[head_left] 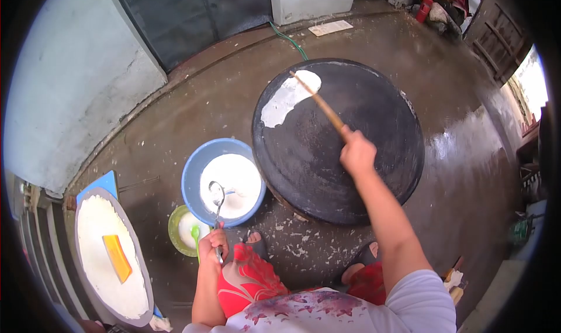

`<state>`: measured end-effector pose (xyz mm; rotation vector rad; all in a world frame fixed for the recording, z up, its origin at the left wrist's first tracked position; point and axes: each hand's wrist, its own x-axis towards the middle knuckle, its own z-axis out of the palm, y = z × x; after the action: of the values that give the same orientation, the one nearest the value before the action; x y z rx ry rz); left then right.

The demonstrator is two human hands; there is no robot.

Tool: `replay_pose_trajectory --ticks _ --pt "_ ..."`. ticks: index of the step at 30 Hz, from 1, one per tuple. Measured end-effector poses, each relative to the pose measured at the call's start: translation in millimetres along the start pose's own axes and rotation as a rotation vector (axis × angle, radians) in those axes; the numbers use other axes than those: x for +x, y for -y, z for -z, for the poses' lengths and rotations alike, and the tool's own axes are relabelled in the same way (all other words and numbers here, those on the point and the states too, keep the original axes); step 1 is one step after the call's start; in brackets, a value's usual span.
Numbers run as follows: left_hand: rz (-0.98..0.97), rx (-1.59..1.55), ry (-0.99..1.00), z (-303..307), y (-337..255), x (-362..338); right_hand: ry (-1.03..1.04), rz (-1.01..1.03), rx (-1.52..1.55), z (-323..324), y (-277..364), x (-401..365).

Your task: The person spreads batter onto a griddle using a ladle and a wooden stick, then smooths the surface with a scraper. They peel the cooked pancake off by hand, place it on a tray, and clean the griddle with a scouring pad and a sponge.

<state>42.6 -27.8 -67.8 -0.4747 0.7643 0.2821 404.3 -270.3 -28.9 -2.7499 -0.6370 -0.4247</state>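
My right hand point(357, 153) is wrapped round a wooden stick point(327, 109), whose far end lies over a patch of white batter point(285, 104). That batter covers the upper left part of a large round black griddle point(345, 157). In my left hand point(214, 245) is a metal ladle point(218, 199), its bowl above the blue basin point(193, 170). White liquid point(236, 178) fills much of this basin. Close by my left hand stands a smaller green bowl point(176, 239) with white contents and a bright green spoon point(196, 233).
At the left, an oval tray point(146, 301) holds a white layer with a yellow scraper point(117, 257) on it. A green hose point(289, 39) runs behind the griddle on the wet floor. My feet are just in front of the griddle.
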Motion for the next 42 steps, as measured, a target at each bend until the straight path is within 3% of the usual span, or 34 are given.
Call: replay_pose_trajectory --ticks 3,5,6,7,9,10,13,16,17,19,22,26,29,31,33,36,37,39,40,42 --pt "0.016 -0.003 -0.004 -4.0 -2.4 -1.9 0.098 -0.183 0.083 2.6 -5.7 26.2" --pt "0.033 -0.041 -0.011 -5.5 2.2 -3.9 0.052 -0.226 0.507 -17.1 7.9 8.6" --pt "0.012 0.003 -0.015 -2.1 -2.6 -0.5 0.161 -0.192 0.457 2.6 28.4 0.8" --pt "0.019 0.004 -0.008 -3.8 -3.0 2.9 0.146 -0.03 0.303 9.5 39.4 -5.7" --pt "0.009 0.015 -0.034 -2.0 -2.0 2.8 0.159 0.013 0.029 4.7 30.3 16.7" --pt "0.01 0.018 -0.045 -0.2 -1.0 1.2 0.054 0.0 -0.087 -7.0 9.1 32.7" --pt "0.001 0.012 -0.051 -4.6 -2.6 -0.4 0.098 -0.178 -0.004 5.7 -5.6 50.1" --pt "0.008 0.026 -0.035 0.4 -9.0 3.8 0.098 -0.305 0.403 -2.8 20.7 11.6" --pt "0.014 0.023 -0.028 -1.7 -8.4 6.1 0.102 -0.096 0.317 3.7 32.6 -6.2" --pt "-0.013 0.055 -0.053 -0.9 -7.4 6.5 0.138 0.012 0.071 10.1 30.6 -2.2" --pt "-0.023 0.074 -0.068 3.3 -6.9 2.3 0.083 -0.198 -0.126 5.5 -30.9 37.5" --pt "0.003 0.058 -0.054 0.5 -13.5 7.3 0.183 -0.423 0.187 15.3 -2.7 29.5" --pt "-0.06 0.089 -0.088 2.5 -13.8 11.5 0.14 -0.028 0.055 3.7 28.3 26.7" --pt "-0.044 0.079 -0.087 4.3 -11.6 8.9 0.133 -0.14 -0.204 4.3 2.3 57.3" --pt "-0.029 0.078 -0.07 2.7 -16.8 2.9 0.117 -0.223 -0.123 16.2 -35.1 61.2" --pt "-0.019 0.072 -0.054 1.2 -16.0 6.9 0.083 -0.363 0.061 21.4 -19.1 22.8" --pt "-0.008 0.072 -0.051 -0.5 -14.7 9.8 0.058 -0.338 0.112 11.5 -9.0 4.4" --pt "-0.072 0.091 -0.095 -0.5 -15.9 12.7 0.139 -0.081 0.129 15.4 18.0 -18.2" --pt "-0.054 0.094 -0.09 1.2 -18.4 14.0 0.139 -0.068 -0.002 15.6 9.9 -9.1" --pt "-0.039 0.082 -0.109 3.1 -15.9 10.2 0.157 -0.253 -0.129 19.4 -39.0 19.0"
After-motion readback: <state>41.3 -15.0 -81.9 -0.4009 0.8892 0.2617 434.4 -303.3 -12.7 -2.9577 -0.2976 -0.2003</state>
